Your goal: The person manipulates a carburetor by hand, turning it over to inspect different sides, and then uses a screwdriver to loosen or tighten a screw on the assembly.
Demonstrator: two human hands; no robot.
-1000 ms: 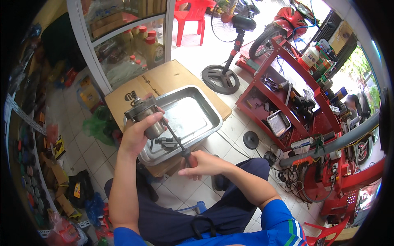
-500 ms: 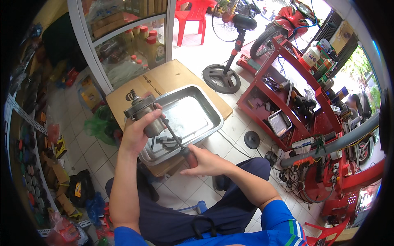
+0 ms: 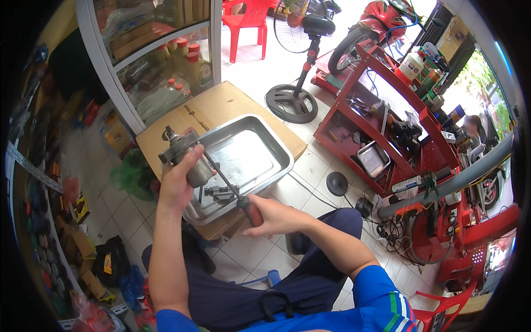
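Observation:
My left hand (image 3: 176, 185) is wrapped round a small cylindrical starter motor (image 3: 197, 175), its toothed shaft end pointing up and away to the left. In my right hand (image 3: 276, 214) is a screwdriver (image 3: 253, 212) with a red and black handle. The screwdriver's long shaft slants up to the motor's right side; whether the tip touches it, I cannot tell. Beneath both hands is a shallow metal tray (image 3: 283, 148), shiny inside. A dark metal tool or fitting (image 3: 222, 192) lies at the tray's near side, partly behind the screwdriver.
The tray rests on a cardboard box (image 3: 227, 98) between my knees and a glass cabinet (image 3: 215, 50). A pedestal fan (image 3: 293, 102) stands beyond. On the right is a red tool cart (image 3: 337, 119) with tools and a small tray. Shelves of goods line the left.
The whole view has shifted slightly, so the surroundings sit a little further left. Both hands keep their holds on the motor and the screwdriver, and the motor seems slightly turned.

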